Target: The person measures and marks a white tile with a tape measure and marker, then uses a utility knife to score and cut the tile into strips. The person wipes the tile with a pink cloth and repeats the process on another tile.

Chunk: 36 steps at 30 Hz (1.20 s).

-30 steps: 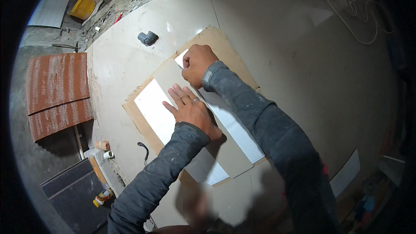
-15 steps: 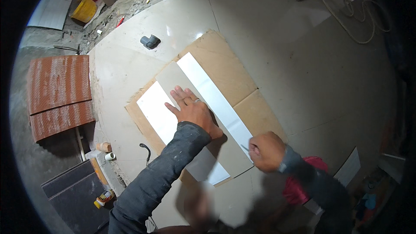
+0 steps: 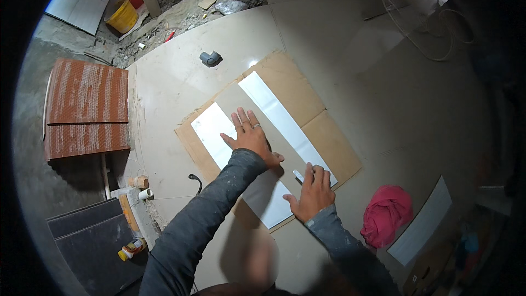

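The grey strip (image 3: 233,100) lies over the white sheet (image 3: 211,126) on the cardboard (image 3: 293,82), left hand (image 3: 249,140) spread wide across it. At the cardboard's near end, right hand (image 3: 315,194) by a small tool (image 3: 298,176), grip I can't make out.

From my end, I've got a grey plastic pipe elbow (image 3: 210,58) lying on glossy beige floor tiles (image 3: 164,90), up past the left hand (image 3: 252,140). Crumpled bright pink cloth (image 3: 388,214) sits off to the right of the right hand (image 3: 315,193), with a flat pale panel (image 3: 423,223) just beyond it. Way left of both hands I see red-brown sheets streaked whitish (image 3: 87,94), plus a round yellow plastic bucket (image 3: 123,16) farther ahead.
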Tool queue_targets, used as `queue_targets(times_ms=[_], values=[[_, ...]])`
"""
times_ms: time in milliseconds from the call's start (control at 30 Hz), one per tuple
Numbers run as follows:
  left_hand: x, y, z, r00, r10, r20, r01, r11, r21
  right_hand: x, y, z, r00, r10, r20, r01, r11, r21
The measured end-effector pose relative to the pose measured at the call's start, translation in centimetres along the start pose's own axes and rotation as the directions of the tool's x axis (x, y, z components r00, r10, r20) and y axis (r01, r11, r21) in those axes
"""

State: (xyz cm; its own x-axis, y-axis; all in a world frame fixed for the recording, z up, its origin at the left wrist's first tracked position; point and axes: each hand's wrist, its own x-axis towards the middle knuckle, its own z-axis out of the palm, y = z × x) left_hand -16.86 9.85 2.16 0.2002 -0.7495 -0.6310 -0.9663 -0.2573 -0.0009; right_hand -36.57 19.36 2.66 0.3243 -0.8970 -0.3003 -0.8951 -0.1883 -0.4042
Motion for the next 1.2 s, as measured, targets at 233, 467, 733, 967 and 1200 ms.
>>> queue_targets(times_ms=[233,467,733,967,1200], values=[[-2.2,-2.9,3.0,0.950,0.148,-0.274,-0.193,0.970,-0.146,0.7,-1.5,-1.7,0.990,0.049,0.129,-0.048,0.999,-0.010],[-2.7,-6.3,8.8,0.655,-0.335,-0.677,-0.412,0.593,-0.692,-1.6,-2.9,-5.2,0.998,0.003,0.063,0.001,0.997,-0.073],[-9.1,2.0,14.3,0.451,0.737,-0.504,-0.856,0.517,-0.010,-5.0,4.0,-22.1,0.860,-0.392,-0.325,0.215,0.858,-0.467],[-6.2,3.4,14.0,0.450,0.773,-0.447,-0.852,0.521,0.043,-13.2,1.3,-32.6,0.887,0.010,-0.461,-0.153,0.949,-0.274],[4.8,-4.2,6.3,0.593,0.474,-0.651,-0.598,0.800,0.037,-16.5,-0.3,-27.9,0.868,0.400,-0.294,-0.268,0.876,0.400]])
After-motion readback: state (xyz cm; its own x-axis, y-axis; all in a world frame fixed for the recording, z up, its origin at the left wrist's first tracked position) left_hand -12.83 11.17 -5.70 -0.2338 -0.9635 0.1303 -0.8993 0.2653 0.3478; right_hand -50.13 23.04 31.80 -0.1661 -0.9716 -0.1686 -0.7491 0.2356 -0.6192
